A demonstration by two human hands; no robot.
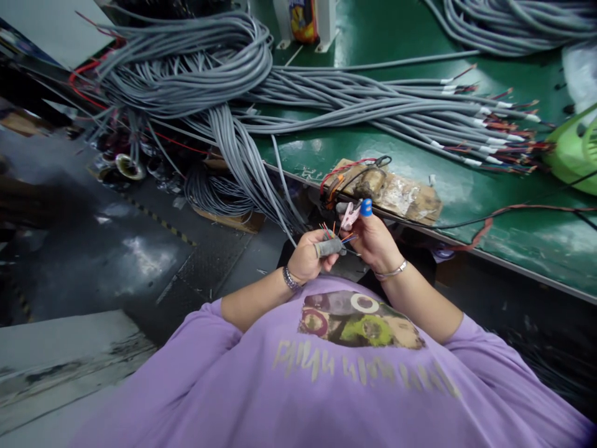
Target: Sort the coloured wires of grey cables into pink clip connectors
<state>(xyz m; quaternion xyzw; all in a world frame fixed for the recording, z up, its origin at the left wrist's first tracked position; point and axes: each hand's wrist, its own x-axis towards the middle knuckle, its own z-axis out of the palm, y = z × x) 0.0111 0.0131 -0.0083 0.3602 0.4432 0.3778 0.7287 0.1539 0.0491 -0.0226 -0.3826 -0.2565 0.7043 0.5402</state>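
Note:
My left hand (309,256) is closed around a grey cable end, from which thin red, orange, green and blue wires (347,238) fan out. A grey cylindrical piece (328,247) shows at its fingertips; whether it is a finger wrap or the cable's jacket I cannot tell. Close beside it, my right hand (377,241) pinches a small pink clip-like tool (349,216) between thumb and fingers. A blue cover (367,207) sits on one of its digits. Both hands are held in front of my body, below the bench edge.
Long grey cables (354,102) with stripped ends lie across the green bench (466,193), beside a large coil (196,68). A taped cardboard block (401,196) lies at the bench edge with red and black leads. A light-green object (573,152) stands at right. More cable (219,196) hangs at left.

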